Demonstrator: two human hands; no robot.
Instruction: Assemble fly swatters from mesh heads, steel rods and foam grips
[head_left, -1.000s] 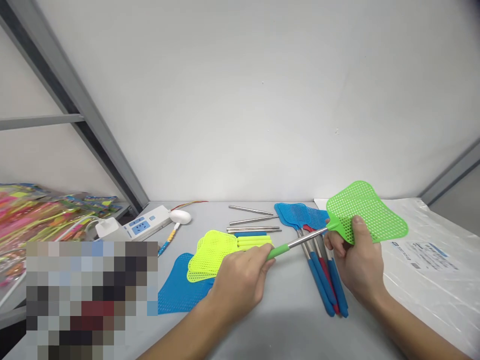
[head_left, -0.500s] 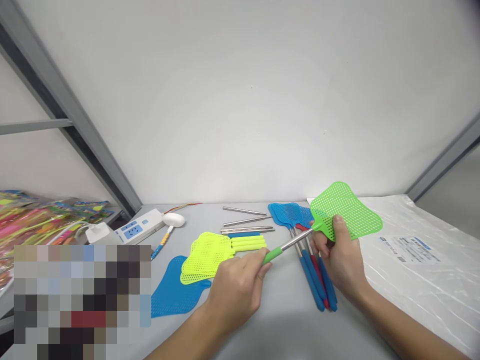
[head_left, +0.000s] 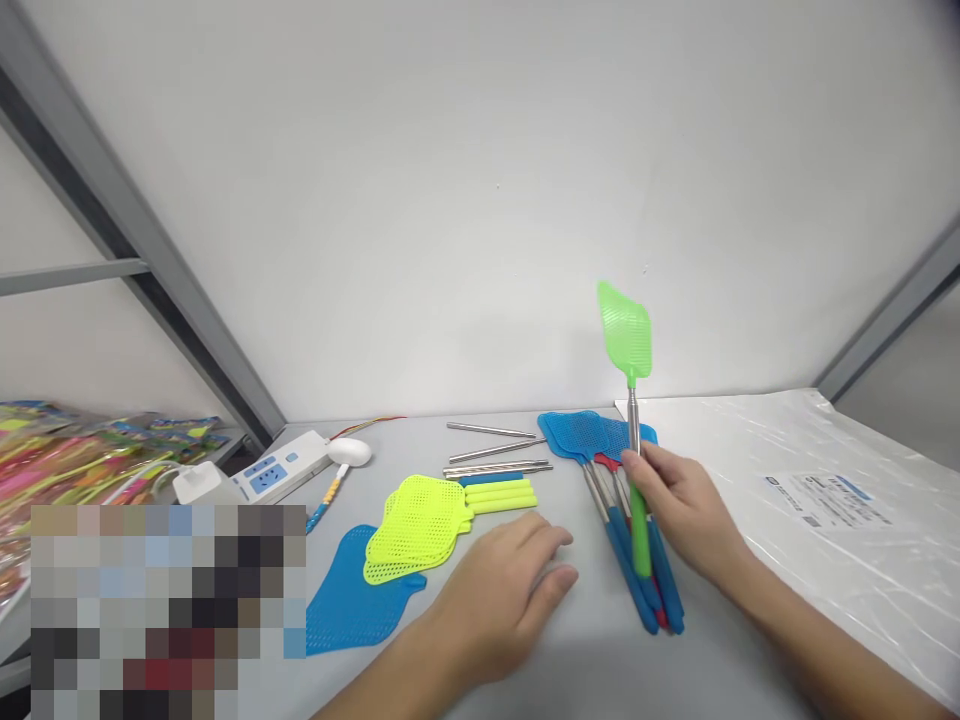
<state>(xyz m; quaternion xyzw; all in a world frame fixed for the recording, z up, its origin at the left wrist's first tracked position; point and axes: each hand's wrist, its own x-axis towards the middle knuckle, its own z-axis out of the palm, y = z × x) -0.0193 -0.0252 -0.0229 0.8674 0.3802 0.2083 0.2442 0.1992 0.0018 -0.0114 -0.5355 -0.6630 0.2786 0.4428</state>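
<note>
My right hand grips a green fly swatter by its metal rod and holds it upright, mesh head on top. Behind it on the table lie several fly swatters with blue handles and blue mesh heads; a red one is among them. My left hand hovers over the table with fingers apart, holding nothing. Near it are yellow swatter heads stacked on a blue swatter head. Yellow handle grips and metal rods lie beyond.
A white power strip with a white plug and cable stands at the left. Packaged colourful goods are heaped at the far left. White plastic wrapping with a label covers the right side. A wall rises behind the table.
My left hand has let go of the green handle and opened. My right hand has moved from the mesh head to the rod, and the swatter has turned upright.
</note>
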